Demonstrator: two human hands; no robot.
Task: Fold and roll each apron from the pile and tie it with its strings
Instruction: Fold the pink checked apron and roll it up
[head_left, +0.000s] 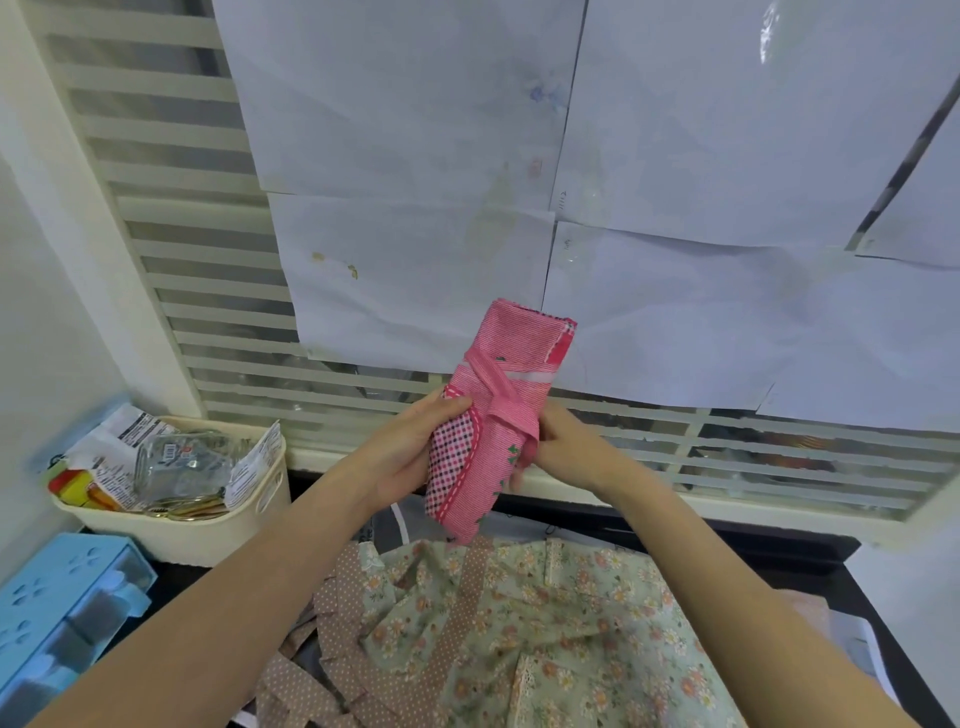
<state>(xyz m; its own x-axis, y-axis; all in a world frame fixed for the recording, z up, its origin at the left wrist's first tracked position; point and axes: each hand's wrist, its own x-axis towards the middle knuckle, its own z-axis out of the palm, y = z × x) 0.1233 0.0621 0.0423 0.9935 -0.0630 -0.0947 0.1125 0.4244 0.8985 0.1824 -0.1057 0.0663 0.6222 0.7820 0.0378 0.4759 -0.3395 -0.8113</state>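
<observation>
A rolled pink striped apron (511, 384) stands nearly upright in the air above the table, its pink strings (506, 402) wrapped across the middle of the roll. My left hand (410, 452) grips the roll from the left, thumb on the front. My right hand (563, 444) pinches a string end at the roll's right side. Below lies a green floral apron (545, 623) with brown dotted straps, spread loosely on the dark table.
A cream basket (208, 530) with packets and a glass jar stands at the left, a blue plastic drawer box (62, 613) nearer to me. White paper sheets (415, 182) cover the window grille behind. The dark table edge (810, 551) runs at the right.
</observation>
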